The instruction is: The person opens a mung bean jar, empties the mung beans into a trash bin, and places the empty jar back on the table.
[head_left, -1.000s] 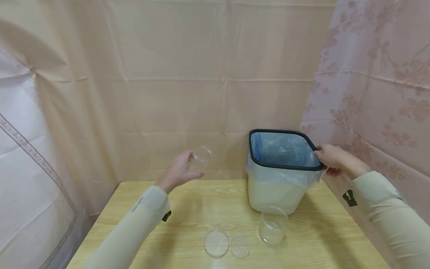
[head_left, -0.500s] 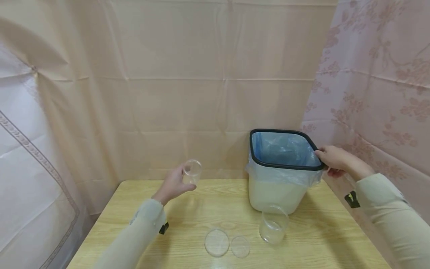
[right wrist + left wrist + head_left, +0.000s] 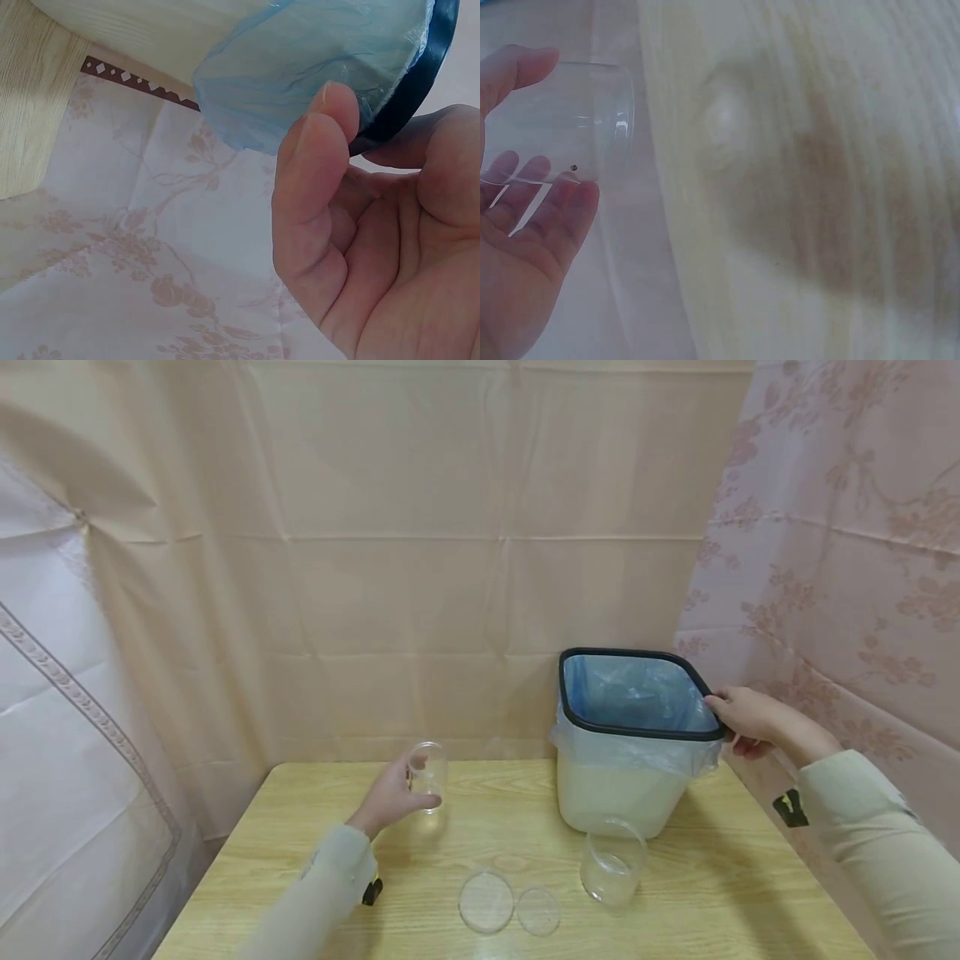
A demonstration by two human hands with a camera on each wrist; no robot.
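In the head view, my left hand (image 3: 393,795) grips a clear, colourless cup (image 3: 427,768), thumb on one side and fingers on the other. The cup is upright, near the table's back edge; the left wrist view shows its base (image 3: 621,124) apart from the tabletop. My right hand (image 3: 752,718) pinches the black rim (image 3: 637,732) of a cream trash bin (image 3: 618,793) at its right corner. A blue translucent bag (image 3: 637,689) lines the bin and folds over its outside. Fingers and thumb close round that rim in the right wrist view (image 3: 405,105).
A larger clear cup (image 3: 611,877) stands in front of the bin. To its left, two clear round discs, one larger (image 3: 486,902) and one smaller (image 3: 537,911), lie flat on the wooden table (image 3: 420,893). Cloth curtains (image 3: 390,568) hang behind and at both sides.
My left hand has lowered the cup toward the table and drawn it slightly left, and the cup has turned more upright. The right hand stays on the bin's rim.
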